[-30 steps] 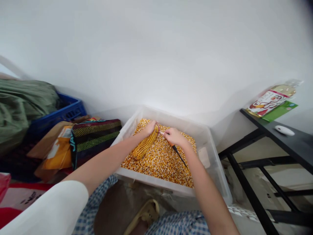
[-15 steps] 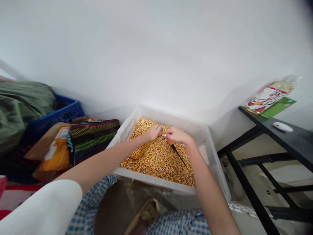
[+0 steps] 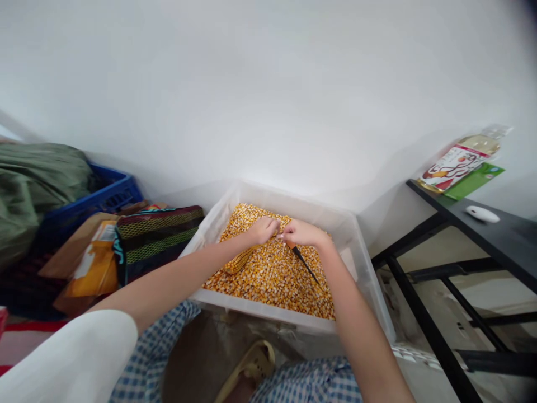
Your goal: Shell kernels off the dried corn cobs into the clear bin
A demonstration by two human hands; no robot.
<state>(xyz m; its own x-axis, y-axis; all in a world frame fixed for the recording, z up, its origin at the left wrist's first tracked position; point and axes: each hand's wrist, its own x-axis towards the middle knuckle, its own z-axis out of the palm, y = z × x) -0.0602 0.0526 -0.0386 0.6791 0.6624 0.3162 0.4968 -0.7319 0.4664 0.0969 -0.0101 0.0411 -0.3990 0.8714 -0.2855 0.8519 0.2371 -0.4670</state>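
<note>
My left hand is closed at the upper end of a corn cob. The cob slants down to the left under my wrist, rows of yellow kernels showing. Close beside it, my right hand is closed around a slim tool with an orange part and a dark, thin tail pointing down to the right. The tool's working end lies between my hands and is too small to make out. Beneath both hands, loose corn kernels fill much of a translucent plastic bin.
A black table on the right carries an oil bottle, a green packet and a white mouse. Left of the bin are a striped mesh bag, cardboard and a blue crate. A white wall rises behind.
My hands have shifted slightly at the cob's upper end, and the right wrist has turned a little. The cob and tool remain held. The view has moved marginally.
</note>
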